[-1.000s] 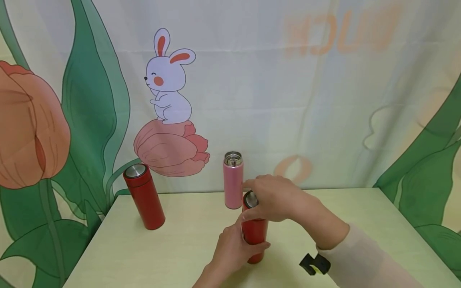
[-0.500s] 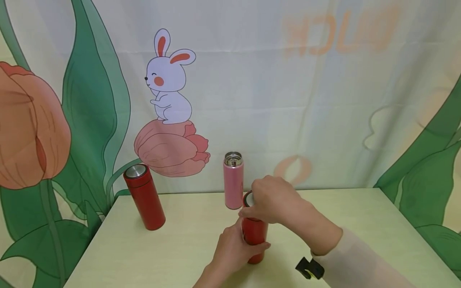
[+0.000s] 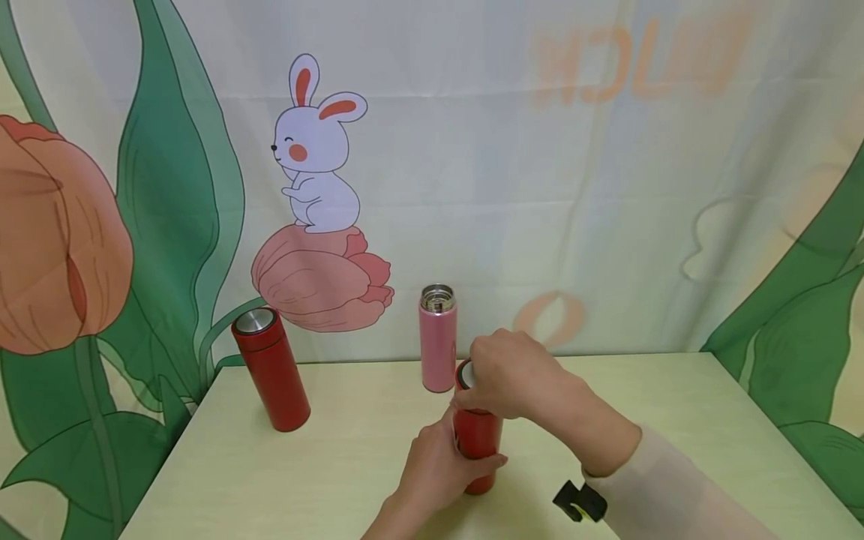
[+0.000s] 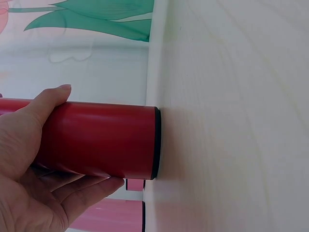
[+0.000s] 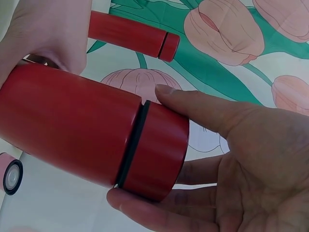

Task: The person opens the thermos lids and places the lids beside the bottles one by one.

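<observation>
A red thermos flask (image 3: 478, 435) stands upright near the table's front, held by both hands. My left hand (image 3: 435, 465) grips its lower body, thumb on one side and fingers on the other, as the left wrist view shows. With the right hand (image 3: 516, 375) I grip its red lid (image 5: 161, 147) from above, thumb and fingers on opposite sides. A dark band shows between lid and body in the right wrist view. Just behind, a pink thermos flask (image 3: 438, 345) stands without a lid, its steel mouth bare. A second red thermos flask (image 3: 273, 371), lidded, stands at the left.
A small pink cap with a silver top (image 5: 13, 176) shows at the left edge of the right wrist view. The pale table (image 3: 324, 480) ends at a printed curtain (image 3: 472, 187) with a rabbit and tulips. A black strap (image 3: 580, 501) hangs by the right sleeve.
My right hand has turned on the lid, its fingers curling further over the top and its wrist shifting slightly left, then staying nearly still. The left hand and flasks keep their places.
</observation>
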{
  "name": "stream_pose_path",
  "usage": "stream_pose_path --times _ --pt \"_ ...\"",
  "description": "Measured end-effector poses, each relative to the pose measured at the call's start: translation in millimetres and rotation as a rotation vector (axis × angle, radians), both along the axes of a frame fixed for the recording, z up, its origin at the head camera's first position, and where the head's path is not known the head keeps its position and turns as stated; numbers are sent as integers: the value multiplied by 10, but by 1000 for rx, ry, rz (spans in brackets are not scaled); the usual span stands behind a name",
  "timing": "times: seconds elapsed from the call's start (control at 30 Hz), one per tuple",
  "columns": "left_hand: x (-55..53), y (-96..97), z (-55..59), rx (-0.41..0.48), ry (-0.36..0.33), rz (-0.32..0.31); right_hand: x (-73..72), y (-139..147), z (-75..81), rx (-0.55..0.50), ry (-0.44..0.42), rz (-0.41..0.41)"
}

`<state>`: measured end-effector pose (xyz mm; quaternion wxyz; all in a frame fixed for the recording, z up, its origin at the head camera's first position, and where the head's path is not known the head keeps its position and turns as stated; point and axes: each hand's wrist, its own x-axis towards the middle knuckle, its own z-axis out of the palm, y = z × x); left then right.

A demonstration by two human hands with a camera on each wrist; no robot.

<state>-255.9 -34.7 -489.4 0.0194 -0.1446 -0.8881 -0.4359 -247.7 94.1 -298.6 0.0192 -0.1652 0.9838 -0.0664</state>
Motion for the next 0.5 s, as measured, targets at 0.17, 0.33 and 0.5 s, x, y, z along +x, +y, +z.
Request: stream_pose_path --times 0.17,0.33,0.5 --pt "-3 0 1 -2 -11 3 3 11 1 -22 -18 8" --pt "-9 7 11 -9 -36 4 1 18 20 -28 -32 20" --pt "-6 9 9 -18 -33 5 5 20 38 -33 -50 40"
